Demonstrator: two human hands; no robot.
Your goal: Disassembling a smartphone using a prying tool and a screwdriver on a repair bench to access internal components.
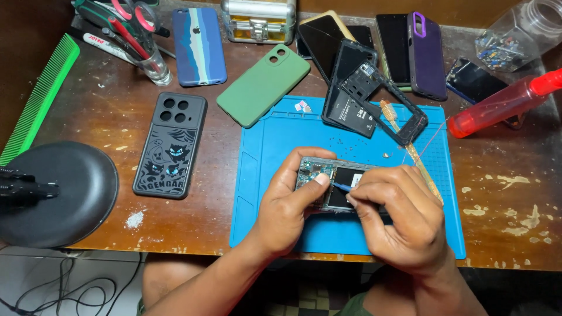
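The left hand [290, 202] grips the opened phone [331, 184] over the blue mat [263, 152]. The right hand [398, 216] pinches a blue tool [342, 186] against its board. A slip could likely gouge components.

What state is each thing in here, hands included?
Opened phone: back off, circuit board exposed, over the blue mat.
Left hand: gripping the phone's left end.
Right hand: pinching a small blue tool against the phone's inside.
Black phone frame: detached, lying on the mat.
Green case: empty, face down.
Red bottle: lying on its side.
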